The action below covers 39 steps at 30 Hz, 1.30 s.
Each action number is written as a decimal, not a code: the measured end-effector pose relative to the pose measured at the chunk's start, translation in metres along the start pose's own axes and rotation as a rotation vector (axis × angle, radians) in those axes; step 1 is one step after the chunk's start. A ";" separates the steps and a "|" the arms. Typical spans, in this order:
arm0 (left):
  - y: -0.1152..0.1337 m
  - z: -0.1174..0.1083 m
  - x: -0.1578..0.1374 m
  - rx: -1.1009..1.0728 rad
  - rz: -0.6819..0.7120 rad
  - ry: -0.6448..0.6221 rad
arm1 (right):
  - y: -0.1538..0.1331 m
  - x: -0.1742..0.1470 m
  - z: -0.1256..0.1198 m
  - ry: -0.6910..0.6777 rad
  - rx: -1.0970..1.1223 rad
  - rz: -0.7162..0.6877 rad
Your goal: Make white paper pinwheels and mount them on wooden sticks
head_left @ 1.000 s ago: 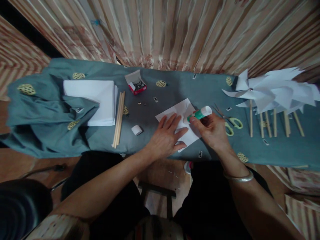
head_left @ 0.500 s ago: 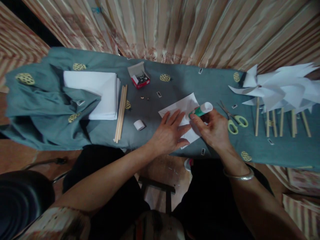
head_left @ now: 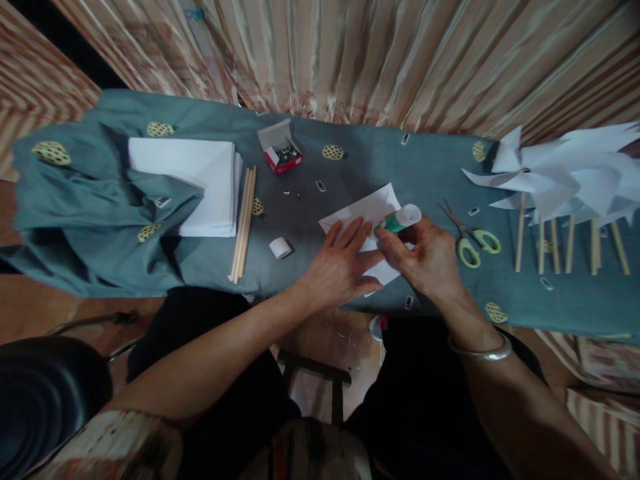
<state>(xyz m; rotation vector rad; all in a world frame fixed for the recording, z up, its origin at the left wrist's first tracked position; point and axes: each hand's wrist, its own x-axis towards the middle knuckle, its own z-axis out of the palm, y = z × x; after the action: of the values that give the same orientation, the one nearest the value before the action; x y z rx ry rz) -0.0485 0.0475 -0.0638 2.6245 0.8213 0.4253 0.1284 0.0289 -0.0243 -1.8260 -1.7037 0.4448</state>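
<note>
A white sheet of paper (head_left: 383,200) lies slantwise on the cloth in front of me. My left hand (head_left: 340,263) rests flat on it with the fingers spread. In my right hand (head_left: 427,257) is a green and white glue stick (head_left: 400,219), tilted, its lower end at the paper; the fingers hide the tip. The white glue cap (head_left: 280,248) lies on its side left of my left hand. Just beyond my right hand is a pair of scissors (head_left: 470,240) with light green handles, blades apart.
Wooden sticks (head_left: 243,227) lie beside a stack of white paper (head_left: 200,167), partly under folded cloth. An open red box (head_left: 283,157) holds small metal pins. Several white paper pinwheels (head_left: 560,167) on sticks are piled at the right. A pleated curtain (head_left: 350,60) hangs behind the table.
The glue stick and my right hand have shifted slightly left over the paper. My left hand stays spread on the sheet. The whole view has moved a little.
</note>
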 end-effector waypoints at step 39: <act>-0.003 0.002 -0.001 -0.001 0.015 0.009 | 0.010 0.001 -0.018 -0.146 -0.074 -0.114</act>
<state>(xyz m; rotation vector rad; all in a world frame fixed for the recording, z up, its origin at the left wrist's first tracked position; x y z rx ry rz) -0.0498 0.0488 -0.0669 2.6314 0.8050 0.4420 0.1469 0.0260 -0.0165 -1.7738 -1.9356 0.4838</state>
